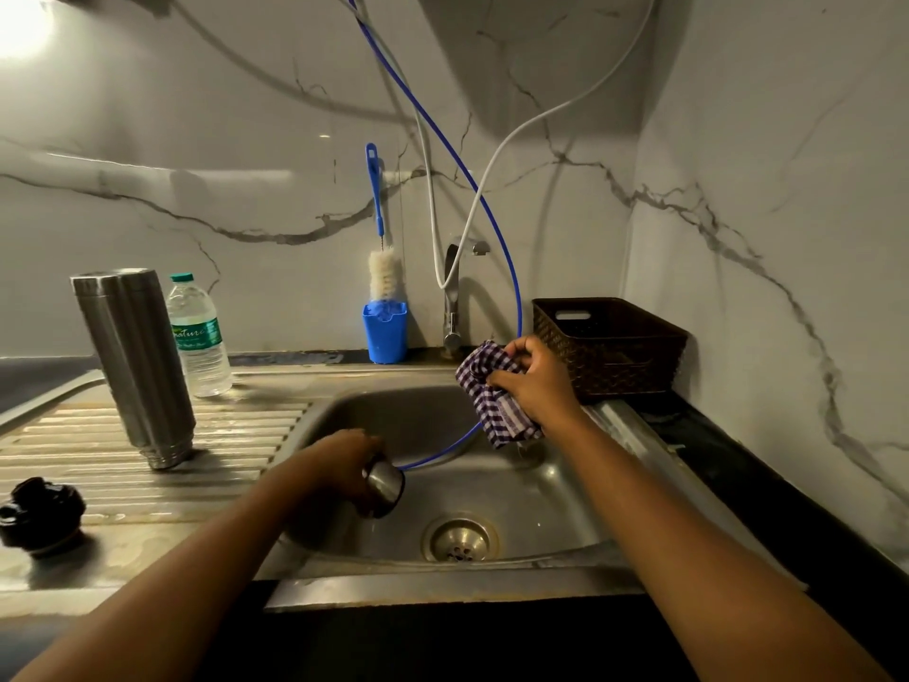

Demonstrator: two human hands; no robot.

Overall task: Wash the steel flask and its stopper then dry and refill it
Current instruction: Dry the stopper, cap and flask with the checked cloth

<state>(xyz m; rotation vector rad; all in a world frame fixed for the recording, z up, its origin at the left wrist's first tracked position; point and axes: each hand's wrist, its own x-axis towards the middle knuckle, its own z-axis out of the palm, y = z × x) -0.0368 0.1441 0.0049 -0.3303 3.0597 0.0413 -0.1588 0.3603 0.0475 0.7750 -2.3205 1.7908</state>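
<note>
The steel flask (pixel 133 361) stands upside down on the ribbed draining board (pixel 236 435), mouth down. Its black stopper (pixel 42 514) lies at the board's near left. My left hand (pixel 344 460) grips a small steel cup lid (pixel 384 482) over the sink basin (pixel 541 494), its open side facing right. My right hand (pixel 536 381) holds a purple-and-white checked cloth (pixel 492 396) at the sink's far right rim, beside the tap.
A plastic water bottle (pixel 199 337) stands behind the flask. A blue holder (pixel 384 332) with a bottle brush (pixel 383 273) sits against the wall. The tap (pixel 452 297) rises behind the basin, a blue hose (pixel 511 287) runs into it. A brown basket (pixel 610 342) stands at right.
</note>
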